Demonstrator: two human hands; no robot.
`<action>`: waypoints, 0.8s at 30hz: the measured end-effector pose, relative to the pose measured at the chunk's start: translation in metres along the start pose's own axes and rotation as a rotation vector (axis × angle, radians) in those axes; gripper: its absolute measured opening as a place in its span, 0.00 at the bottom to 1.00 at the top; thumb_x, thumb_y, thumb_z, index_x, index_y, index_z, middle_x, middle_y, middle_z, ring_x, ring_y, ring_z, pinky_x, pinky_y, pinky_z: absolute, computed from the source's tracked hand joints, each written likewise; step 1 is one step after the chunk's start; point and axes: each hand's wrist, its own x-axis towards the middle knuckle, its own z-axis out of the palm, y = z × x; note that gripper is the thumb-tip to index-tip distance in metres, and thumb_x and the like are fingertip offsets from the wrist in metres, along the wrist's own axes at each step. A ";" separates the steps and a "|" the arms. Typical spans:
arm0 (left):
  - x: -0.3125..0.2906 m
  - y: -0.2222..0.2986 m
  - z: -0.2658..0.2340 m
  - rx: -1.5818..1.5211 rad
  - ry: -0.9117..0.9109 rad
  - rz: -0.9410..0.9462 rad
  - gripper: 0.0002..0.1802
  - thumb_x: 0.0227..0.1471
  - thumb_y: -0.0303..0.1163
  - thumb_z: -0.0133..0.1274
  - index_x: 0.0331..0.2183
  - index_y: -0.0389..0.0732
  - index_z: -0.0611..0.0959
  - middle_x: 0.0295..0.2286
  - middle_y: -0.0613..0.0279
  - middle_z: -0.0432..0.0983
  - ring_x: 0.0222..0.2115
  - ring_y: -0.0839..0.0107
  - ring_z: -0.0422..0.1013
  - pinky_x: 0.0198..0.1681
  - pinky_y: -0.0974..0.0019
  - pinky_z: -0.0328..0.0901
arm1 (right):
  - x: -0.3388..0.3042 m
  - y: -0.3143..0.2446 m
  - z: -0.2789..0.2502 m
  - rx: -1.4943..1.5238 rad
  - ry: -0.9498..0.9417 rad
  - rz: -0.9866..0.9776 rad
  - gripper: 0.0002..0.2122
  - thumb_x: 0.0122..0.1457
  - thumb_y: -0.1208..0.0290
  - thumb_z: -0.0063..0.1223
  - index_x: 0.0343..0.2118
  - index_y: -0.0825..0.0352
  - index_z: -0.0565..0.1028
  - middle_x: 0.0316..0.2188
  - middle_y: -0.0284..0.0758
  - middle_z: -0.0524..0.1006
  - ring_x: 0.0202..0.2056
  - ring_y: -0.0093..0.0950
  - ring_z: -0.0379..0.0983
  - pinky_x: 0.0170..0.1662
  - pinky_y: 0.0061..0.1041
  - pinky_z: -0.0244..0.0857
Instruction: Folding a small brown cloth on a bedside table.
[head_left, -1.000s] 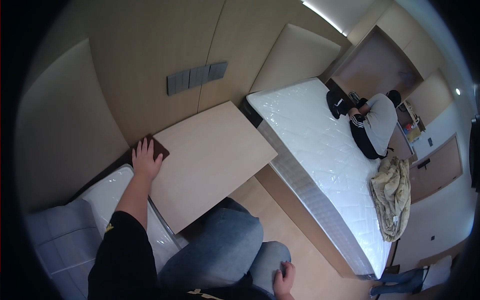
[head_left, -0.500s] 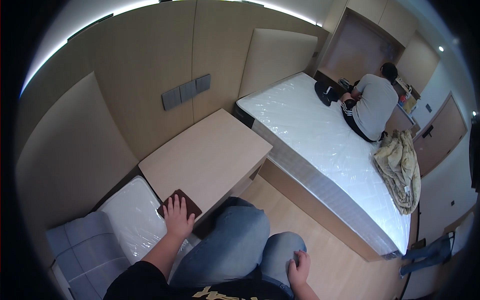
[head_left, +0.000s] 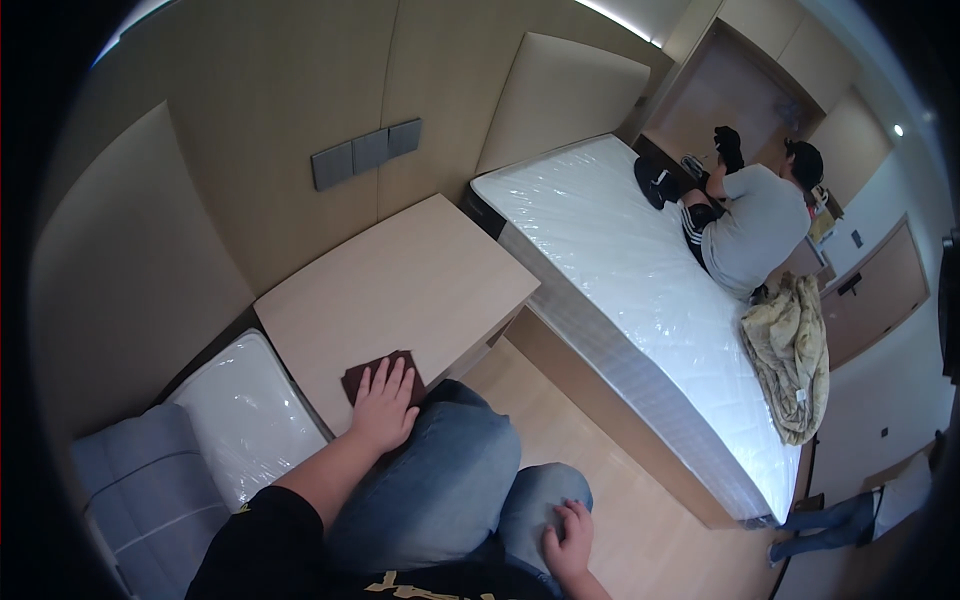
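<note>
My left hand [head_left: 385, 408] lies flat with fingers spread on a folded dark brown cloth [head_left: 356, 375]. The cloth rests at the near edge of a light wood bedside table [head_left: 400, 280], whose top is otherwise bare in the parts that show. Beneath the palm, part of the cloth is hidden. My right hand [head_left: 570, 540] rests on my right knee, its fingers loosely bent and apart, with nothing in them.
Right of the table is a plastic-wrapped mattress [head_left: 620, 290] with a crumpled patterned quilt [head_left: 788, 360] and a seated person [head_left: 760, 225]. Another wrapped mattress [head_left: 245, 410] with a grey-blue bundle [head_left: 150, 490] lies left. A second person [head_left: 850, 515] stands far right.
My left hand and the cloth have slid rightward along the table's near edge. The seated person has raised a dark-gloved hand. My right hand stays on my knee.
</note>
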 end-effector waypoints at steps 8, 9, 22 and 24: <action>0.147 0.048 0.034 -0.012 -0.005 0.125 0.43 0.65 0.53 0.51 0.73 0.41 0.64 0.75 0.50 0.50 0.76 0.48 0.45 0.77 0.37 0.38 | 0.041 -0.017 0.006 -0.110 -0.067 0.007 0.26 0.52 0.68 0.64 0.55 0.70 0.78 0.58 0.51 0.78 0.64 0.56 0.69 0.70 0.50 0.60; 0.163 0.056 0.037 0.004 -0.028 0.129 0.43 0.65 0.53 0.50 0.73 0.42 0.63 0.75 0.50 0.50 0.76 0.48 0.45 0.77 0.36 0.38 | 0.039 -0.016 0.007 -0.114 -0.086 -0.003 0.24 0.52 0.67 0.64 0.54 0.70 0.79 0.57 0.51 0.79 0.63 0.56 0.70 0.69 0.50 0.61; 0.390 0.055 0.029 -0.019 -0.184 0.208 0.51 0.63 0.65 0.48 0.76 0.47 0.59 0.77 0.58 0.47 0.77 0.58 0.42 0.78 0.43 0.36 | 0.073 -0.011 0.033 -0.103 -0.217 0.066 0.24 0.57 0.73 0.57 0.59 0.68 0.77 0.60 0.50 0.77 0.64 0.55 0.69 0.68 0.50 0.61; 0.416 0.024 0.026 0.002 -0.167 0.126 0.50 0.63 0.66 0.47 0.76 0.48 0.59 0.77 0.59 0.46 0.77 0.58 0.41 0.79 0.44 0.36 | 0.081 0.002 0.035 -0.075 -0.245 0.105 0.22 0.52 0.64 0.63 0.51 0.66 0.81 0.57 0.46 0.81 0.63 0.49 0.73 0.67 0.47 0.64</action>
